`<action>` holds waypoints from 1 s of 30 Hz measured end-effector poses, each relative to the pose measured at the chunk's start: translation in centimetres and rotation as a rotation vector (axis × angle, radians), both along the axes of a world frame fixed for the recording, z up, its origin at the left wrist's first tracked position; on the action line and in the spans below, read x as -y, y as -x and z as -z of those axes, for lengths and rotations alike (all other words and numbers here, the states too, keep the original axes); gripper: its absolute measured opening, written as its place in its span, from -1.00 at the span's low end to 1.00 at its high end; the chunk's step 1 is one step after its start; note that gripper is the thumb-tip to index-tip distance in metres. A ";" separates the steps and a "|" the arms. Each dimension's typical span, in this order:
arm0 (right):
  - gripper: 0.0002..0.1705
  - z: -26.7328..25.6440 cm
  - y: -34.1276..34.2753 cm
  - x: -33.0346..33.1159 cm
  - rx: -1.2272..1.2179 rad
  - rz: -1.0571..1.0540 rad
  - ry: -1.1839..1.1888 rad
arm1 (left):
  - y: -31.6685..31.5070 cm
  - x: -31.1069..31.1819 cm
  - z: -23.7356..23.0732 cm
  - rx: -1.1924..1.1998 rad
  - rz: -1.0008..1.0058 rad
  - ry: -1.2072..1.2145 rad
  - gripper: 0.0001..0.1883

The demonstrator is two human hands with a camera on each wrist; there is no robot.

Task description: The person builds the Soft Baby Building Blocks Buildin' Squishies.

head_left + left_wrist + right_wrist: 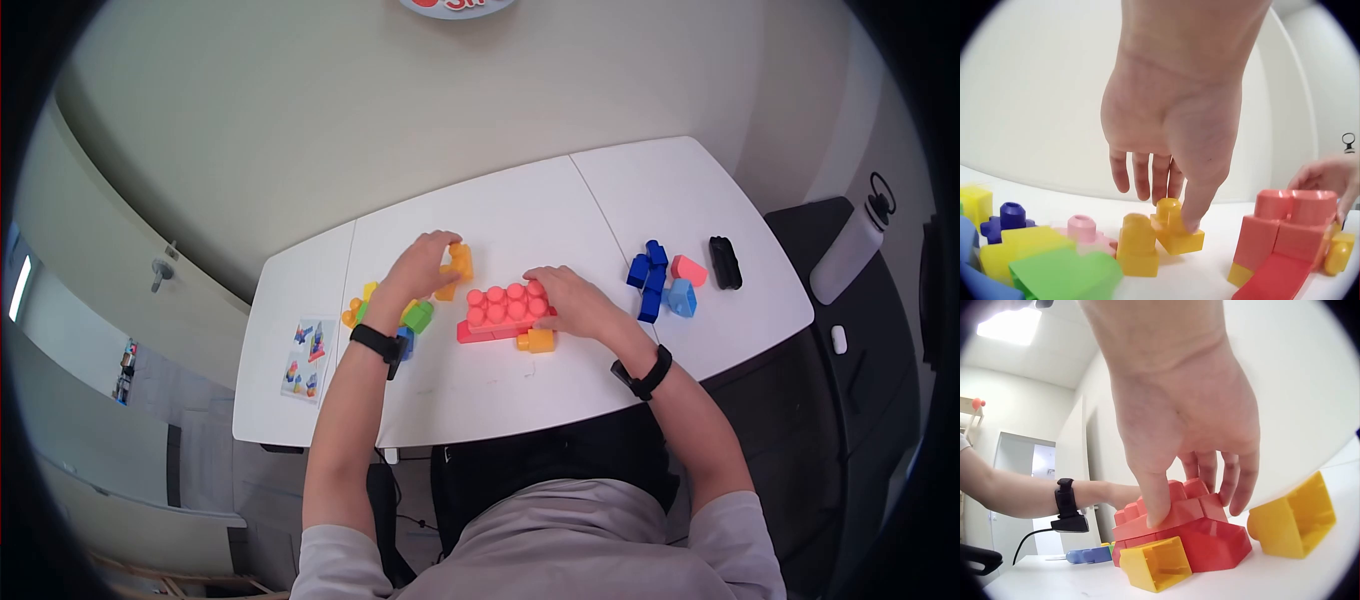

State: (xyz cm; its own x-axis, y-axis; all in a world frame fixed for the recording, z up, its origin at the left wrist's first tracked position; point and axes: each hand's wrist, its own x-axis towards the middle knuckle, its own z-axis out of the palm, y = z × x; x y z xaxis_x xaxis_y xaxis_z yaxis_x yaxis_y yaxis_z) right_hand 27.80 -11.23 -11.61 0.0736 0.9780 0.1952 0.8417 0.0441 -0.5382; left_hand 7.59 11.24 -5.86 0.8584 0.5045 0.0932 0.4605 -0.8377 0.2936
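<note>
My left hand (pixel 418 268) reaches over the far side of the table, its thumb on the near face of a yellow block (pixel 1175 239) and its fingers behind it. A second yellow block (pixel 1137 253) stands beside that one. My right hand (pixel 568 303) grips the right end of a stack of red blocks (pixel 507 305) with round studs on top. In the right wrist view its thumb presses the stack's near side, with the other fingers over the far side. A small yellow block (pixel 537 341) lies before the stack, and another yellow block (pixel 1294 515) lies beyond it.
Green (pixel 418 317), yellow, blue and pink blocks cluster left of the stack, near a picture sheet (pixel 307 358). Dark blue blocks (pixel 650 280), a light blue block (pixel 682 298), a red block (pixel 689 269) and a black case (pixel 725 263) lie right. A white bottle (pixel 848 255) stands beyond the table.
</note>
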 end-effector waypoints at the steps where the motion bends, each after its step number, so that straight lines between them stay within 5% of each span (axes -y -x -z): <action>1: -0.16 0.2 -0.1 0.0 -0.003 -0.011 -0.020 | 0.0 0.8 -0.8 -0.003 0.005 0.001 -0.37; 6: -0.12 0.0 -0.1 0.1 -0.031 -0.017 -0.010 | -0.3 6.5 -5.2 0.081 0.178 0.168 -0.41; 18: -0.13 0.0 -0.1 0.1 -0.085 -0.011 -0.008 | -2.3 9.9 -2.4 -0.089 0.218 0.007 -0.39; 22: -0.14 -0.6 0.2 0.2 -0.083 0.003 0.025 | -1.3 8.4 -2.8 -0.067 0.281 0.004 -0.37; 24: -0.15 -0.5 0.2 0.4 -0.090 0.017 0.047 | -0.4 5.3 -2.4 -0.002 0.151 0.145 -0.33; 30: -0.20 -0.8 0.3 0.3 -0.075 0.026 0.075 | 2.2 -1.1 1.0 -0.190 -0.012 -0.095 -0.25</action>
